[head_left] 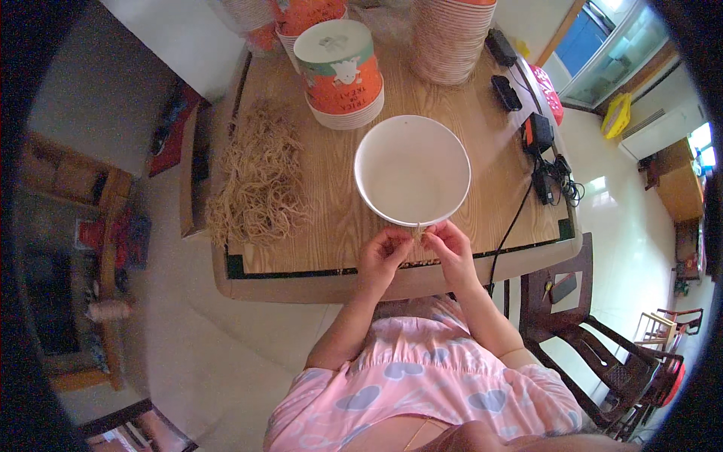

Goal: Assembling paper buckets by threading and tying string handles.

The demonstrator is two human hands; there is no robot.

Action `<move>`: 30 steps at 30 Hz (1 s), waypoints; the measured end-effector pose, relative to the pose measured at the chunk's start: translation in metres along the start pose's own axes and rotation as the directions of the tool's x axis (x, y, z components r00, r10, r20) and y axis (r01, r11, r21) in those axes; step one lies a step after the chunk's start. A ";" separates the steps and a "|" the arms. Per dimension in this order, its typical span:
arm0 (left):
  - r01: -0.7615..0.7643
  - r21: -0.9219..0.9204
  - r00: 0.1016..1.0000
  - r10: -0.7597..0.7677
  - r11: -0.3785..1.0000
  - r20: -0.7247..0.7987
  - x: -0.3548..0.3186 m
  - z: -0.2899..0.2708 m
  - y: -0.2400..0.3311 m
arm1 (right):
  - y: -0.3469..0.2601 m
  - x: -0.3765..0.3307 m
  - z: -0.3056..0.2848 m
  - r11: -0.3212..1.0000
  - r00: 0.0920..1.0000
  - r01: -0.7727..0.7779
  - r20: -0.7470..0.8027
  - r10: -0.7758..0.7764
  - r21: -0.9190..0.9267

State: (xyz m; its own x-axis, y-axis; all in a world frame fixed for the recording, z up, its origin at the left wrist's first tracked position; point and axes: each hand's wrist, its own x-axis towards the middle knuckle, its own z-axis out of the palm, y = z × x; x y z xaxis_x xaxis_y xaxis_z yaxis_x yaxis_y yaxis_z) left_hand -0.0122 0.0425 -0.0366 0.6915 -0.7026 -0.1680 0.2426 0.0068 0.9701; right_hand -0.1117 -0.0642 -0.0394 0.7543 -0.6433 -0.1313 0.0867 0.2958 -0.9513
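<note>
A white paper bucket (412, 172) stands on the table with its open top toward me, and its inside looks bare. At its near rim, a short piece of tan twine (419, 232) passes over the edge. My left hand (385, 252) pinches the twine from one side, thumb and fingertips together. From the other side my right hand (452, 248) pinches it too, close against the bucket's rim. The fingertips of both hands nearly meet. Left of the bucket lies a loose heap of tan twine pieces (260, 181).
Behind the bucket stands a stack of orange and green printed buckets (339, 75). A tall stack of nested buckets (454, 41) is at the back right. Black power adapters with cables (544, 162) lie along the right edge. A dark wooden chair (561, 301) stands right of the table.
</note>
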 end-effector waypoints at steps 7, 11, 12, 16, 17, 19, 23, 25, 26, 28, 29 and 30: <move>0.053 -0.044 0.998 -0.052 0.998 0.022 0.001 -0.002 -0.006 | -0.001 0.000 0.005 0.998 0.999 0.034 0.030 -0.036 0.051; -0.006 -0.119 0.999 0.012 0.993 0.047 0.000 0.003 0.005 | 0.002 -0.003 0.003 0.996 0.994 0.093 0.066 -0.093 0.005; -0.003 -0.118 0.999 0.009 0.993 0.050 0.000 0.003 0.005 | 0.000 -0.004 0.003 0.993 0.991 0.109 0.086 -0.105 -0.046; -0.012 -0.052 1.000 0.014 0.999 0.028 -0.001 0.001 0.000 | -0.002 -0.006 0.005 0.969 0.982 0.185 0.058 -0.178 -0.165; -0.047 0.004 0.999 0.047 0.999 0.016 -0.001 -0.001 -0.002 | -0.002 -0.006 0.005 0.969 0.983 0.184 0.056 -0.177 -0.164; -0.074 -0.024 0.997 0.074 0.997 0.006 0.000 -0.001 -0.008 | -0.003 -0.008 0.004 0.991 0.997 0.043 0.064 -0.035 -0.128; -0.100 -0.013 0.995 0.100 0.995 -0.014 0.001 0.001 -0.007 | -0.002 -0.006 0.002 0.992 0.997 0.024 0.072 -0.015 -0.121; -0.106 0.014 0.994 0.106 0.994 -0.017 0.001 0.000 -0.007 | -0.004 -0.006 0.003 1.000 0.995 -0.027 0.095 0.026 0.008; -0.111 0.040 0.994 0.112 0.993 -0.018 0.001 -0.001 -0.007 | -0.004 -0.005 0.003 1.000 0.995 -0.027 0.096 0.026 0.007; -0.108 0.048 0.994 0.110 0.993 -0.023 0.001 0.000 -0.006 | -0.003 -0.005 0.001 0.998 0.991 -0.050 0.124 0.046 0.029; -0.105 0.056 0.994 0.106 0.993 -0.027 0.002 0.000 -0.005 | -0.003 -0.004 0.001 0.998 0.991 -0.049 0.125 0.046 0.028; -0.106 0.055 0.994 0.107 0.993 -0.028 0.002 0.002 -0.003 | -0.004 -0.003 0.000 0.999 0.990 -0.039 0.135 0.035 0.028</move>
State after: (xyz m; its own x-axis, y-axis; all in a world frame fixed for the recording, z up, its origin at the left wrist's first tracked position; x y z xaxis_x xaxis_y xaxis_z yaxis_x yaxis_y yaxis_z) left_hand -0.0127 0.0401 -0.0399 0.7324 -0.6775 -0.0676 0.1301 0.0418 0.9906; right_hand -0.1142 -0.0631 -0.0354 0.8376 -0.5317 -0.1253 0.0756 0.3400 -0.9374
